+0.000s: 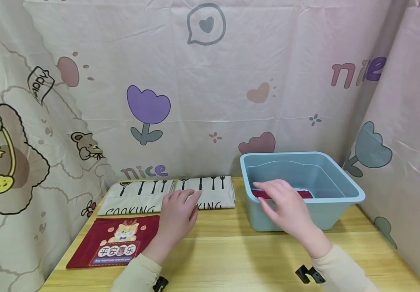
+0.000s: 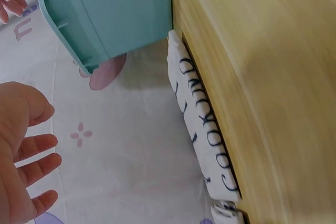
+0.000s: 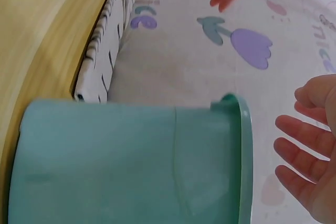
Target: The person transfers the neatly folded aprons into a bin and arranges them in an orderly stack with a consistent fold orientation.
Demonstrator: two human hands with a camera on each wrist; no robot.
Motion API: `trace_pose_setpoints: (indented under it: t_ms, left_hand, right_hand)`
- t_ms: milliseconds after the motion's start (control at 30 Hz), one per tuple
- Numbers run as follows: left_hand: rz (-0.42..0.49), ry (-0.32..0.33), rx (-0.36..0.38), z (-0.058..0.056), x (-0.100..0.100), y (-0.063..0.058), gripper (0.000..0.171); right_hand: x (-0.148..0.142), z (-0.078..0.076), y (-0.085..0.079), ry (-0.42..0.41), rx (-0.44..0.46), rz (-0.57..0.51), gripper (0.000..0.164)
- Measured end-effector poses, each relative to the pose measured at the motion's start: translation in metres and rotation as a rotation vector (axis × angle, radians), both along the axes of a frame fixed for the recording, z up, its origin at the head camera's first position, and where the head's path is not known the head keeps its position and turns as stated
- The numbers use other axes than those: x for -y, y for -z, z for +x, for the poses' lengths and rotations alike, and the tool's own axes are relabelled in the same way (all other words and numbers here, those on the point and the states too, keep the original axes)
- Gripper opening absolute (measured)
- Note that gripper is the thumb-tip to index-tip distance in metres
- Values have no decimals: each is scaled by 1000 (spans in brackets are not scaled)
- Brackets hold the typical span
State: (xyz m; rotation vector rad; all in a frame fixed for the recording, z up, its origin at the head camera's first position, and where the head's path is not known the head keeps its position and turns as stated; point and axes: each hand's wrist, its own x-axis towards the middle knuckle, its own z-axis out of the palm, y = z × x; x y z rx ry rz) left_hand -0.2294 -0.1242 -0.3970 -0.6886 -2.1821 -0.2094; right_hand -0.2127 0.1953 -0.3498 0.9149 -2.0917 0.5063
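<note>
My left hand (image 1: 178, 215) hovers over the table with relaxed fingers, holding nothing. It overlaps the edges of a dark red cloth (image 1: 122, 243) with a cartoon animal print and of the white folded cloths behind in the head view. My right hand (image 1: 286, 207) is raised at the near rim of a blue plastic bin (image 1: 341, 200), fingers loosely bent and nothing in them. Inside the bin lies some dark red fabric (image 1: 306, 194), partly hidden by that hand and the rim. The right wrist view has the right hand (image 3: 310, 150) above the bin's side (image 3: 105, 161).
Two folded white cloths printed with utensils and lettering, one at left (image 1: 133, 196) and one at right (image 1: 215, 192), lie side by side along the back of the wooden table (image 1: 224, 255). A patterned curtain (image 1: 210, 81) hangs behind and on both sides.
</note>
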Motion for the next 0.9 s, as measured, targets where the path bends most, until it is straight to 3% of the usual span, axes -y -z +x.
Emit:
trace_pose_setpoints:
  t_ms: [267, 500, 900]
  left_hand:
    - [48, -28, 27, 3, 28, 4, 42]
    - [51, -87, 46, 4, 54, 10, 43]
    - [43, -186, 189, 11, 93, 24, 45]
  right_hand:
    - [22, 3, 7, -64, 2, -15, 35]
    - [38, 6, 13, -82, 13, 4, 41]
    - [70, 7, 39, -115, 54, 23, 44]
